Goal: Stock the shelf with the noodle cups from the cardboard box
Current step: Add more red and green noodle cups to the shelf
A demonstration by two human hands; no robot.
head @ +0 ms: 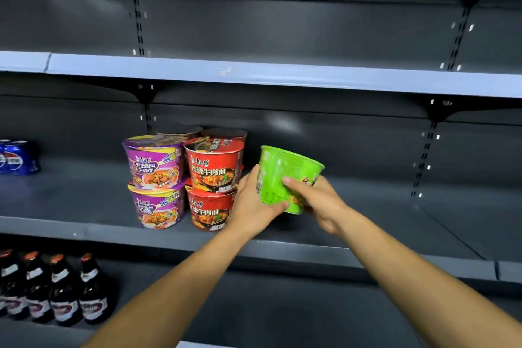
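A green noodle cup [282,175] hangs tilted over the middle shelf [367,220], just right of the stocked cups. My left hand [251,203] grips its left side and base. My right hand [319,203] grips its right side, thumb across the front. On the shelf stand two purple noodle cups [154,181] stacked one on the other. Beside them two red noodle cups [211,181] are stacked the same way, with more cups behind. The cardboard box is out of view.
Blue cola cans [17,157] sit at the far left of the middle shelf. Dark bottles [53,288] with orange caps stand on the lower shelf at the left. The upper shelf edge [254,73] runs across above the cups.
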